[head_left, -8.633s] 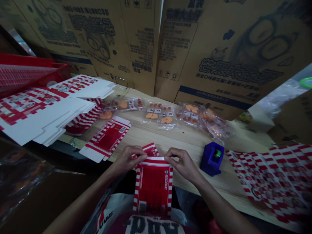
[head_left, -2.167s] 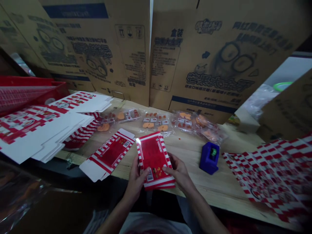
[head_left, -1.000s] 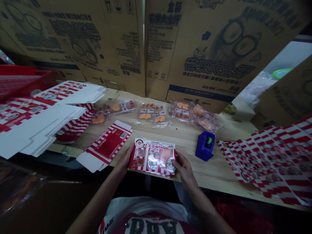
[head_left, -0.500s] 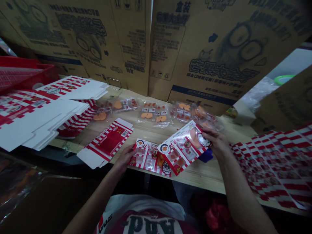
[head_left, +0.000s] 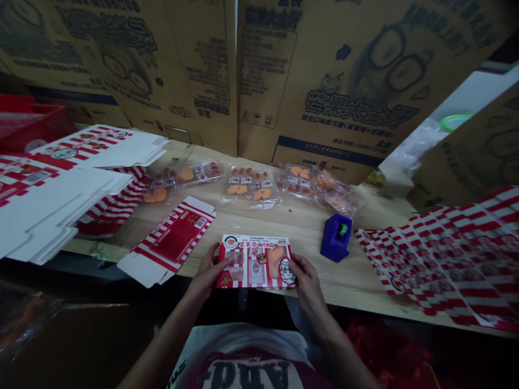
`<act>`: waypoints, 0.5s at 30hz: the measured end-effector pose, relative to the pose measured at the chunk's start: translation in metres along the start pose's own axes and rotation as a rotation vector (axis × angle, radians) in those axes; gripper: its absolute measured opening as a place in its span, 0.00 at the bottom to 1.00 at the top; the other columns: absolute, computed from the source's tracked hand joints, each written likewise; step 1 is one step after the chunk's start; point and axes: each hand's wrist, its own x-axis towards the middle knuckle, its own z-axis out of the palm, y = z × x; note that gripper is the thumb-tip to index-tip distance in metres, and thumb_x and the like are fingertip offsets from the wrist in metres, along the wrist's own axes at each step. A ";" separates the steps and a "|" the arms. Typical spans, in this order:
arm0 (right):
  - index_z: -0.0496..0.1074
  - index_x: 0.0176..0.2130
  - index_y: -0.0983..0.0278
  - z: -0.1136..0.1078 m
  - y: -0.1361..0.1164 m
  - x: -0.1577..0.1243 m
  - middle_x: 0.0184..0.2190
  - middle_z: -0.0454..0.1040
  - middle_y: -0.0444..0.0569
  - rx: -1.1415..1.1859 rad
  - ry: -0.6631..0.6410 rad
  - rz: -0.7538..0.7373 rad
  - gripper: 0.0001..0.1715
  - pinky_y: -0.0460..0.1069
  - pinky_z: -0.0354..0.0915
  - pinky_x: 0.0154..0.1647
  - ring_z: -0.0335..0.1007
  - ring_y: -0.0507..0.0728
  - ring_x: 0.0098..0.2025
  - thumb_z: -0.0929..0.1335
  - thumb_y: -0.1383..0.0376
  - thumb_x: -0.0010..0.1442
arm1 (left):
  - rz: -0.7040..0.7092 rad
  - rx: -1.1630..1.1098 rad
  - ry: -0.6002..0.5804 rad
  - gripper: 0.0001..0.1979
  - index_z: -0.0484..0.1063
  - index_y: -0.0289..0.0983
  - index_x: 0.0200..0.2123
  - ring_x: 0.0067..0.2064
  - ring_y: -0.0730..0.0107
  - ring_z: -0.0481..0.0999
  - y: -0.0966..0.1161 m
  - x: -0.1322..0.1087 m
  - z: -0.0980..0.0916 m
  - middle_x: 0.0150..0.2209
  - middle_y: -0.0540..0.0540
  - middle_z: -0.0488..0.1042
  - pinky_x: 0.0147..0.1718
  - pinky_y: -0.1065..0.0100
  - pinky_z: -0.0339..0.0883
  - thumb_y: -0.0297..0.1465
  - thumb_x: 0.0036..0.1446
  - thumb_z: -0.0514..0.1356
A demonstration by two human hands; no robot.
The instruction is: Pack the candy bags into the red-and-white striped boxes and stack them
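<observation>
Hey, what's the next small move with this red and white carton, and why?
Probably free the right hand from the printed carton to take the nearest clear packet of orange sweets: the left hand could likely steady the carton alone, and the packets lie just beyond it on the wooden table.

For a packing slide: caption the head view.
Left hand and right hand hold a flattened printed carton at a wooden bench.

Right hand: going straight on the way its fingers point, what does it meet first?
The right hand would meet the printed red-and-white carton first; its fingers seem already on the carton's edge.
</observation>
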 end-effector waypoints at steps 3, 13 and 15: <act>0.72 0.44 0.62 -0.011 0.006 -0.016 0.43 0.75 0.52 -0.180 0.062 -0.125 0.25 0.52 0.68 0.38 0.72 0.59 0.40 0.73 0.53 0.50 | -0.009 -0.021 -0.015 0.44 0.61 0.36 0.57 0.36 0.52 0.81 0.006 -0.005 0.005 0.38 0.40 0.80 0.31 0.61 0.76 0.30 0.35 0.74; 0.66 0.49 0.59 0.033 0.014 -0.064 0.47 0.75 0.51 0.345 -0.071 0.112 0.30 0.57 0.66 0.52 0.72 0.61 0.50 0.75 0.54 0.50 | 0.163 -0.065 0.135 0.39 0.59 0.46 0.55 0.48 0.53 0.77 -0.034 -0.021 0.054 0.49 0.43 0.75 0.43 0.60 0.75 0.38 0.41 0.71; 0.69 0.48 0.60 0.042 0.005 -0.054 0.47 0.76 0.51 0.431 -0.004 0.078 0.30 0.57 0.66 0.52 0.72 0.62 0.50 0.77 0.57 0.46 | 0.125 0.018 0.064 0.43 0.56 0.50 0.58 0.51 0.52 0.75 -0.046 -0.022 0.049 0.51 0.44 0.74 0.44 0.59 0.74 0.42 0.39 0.72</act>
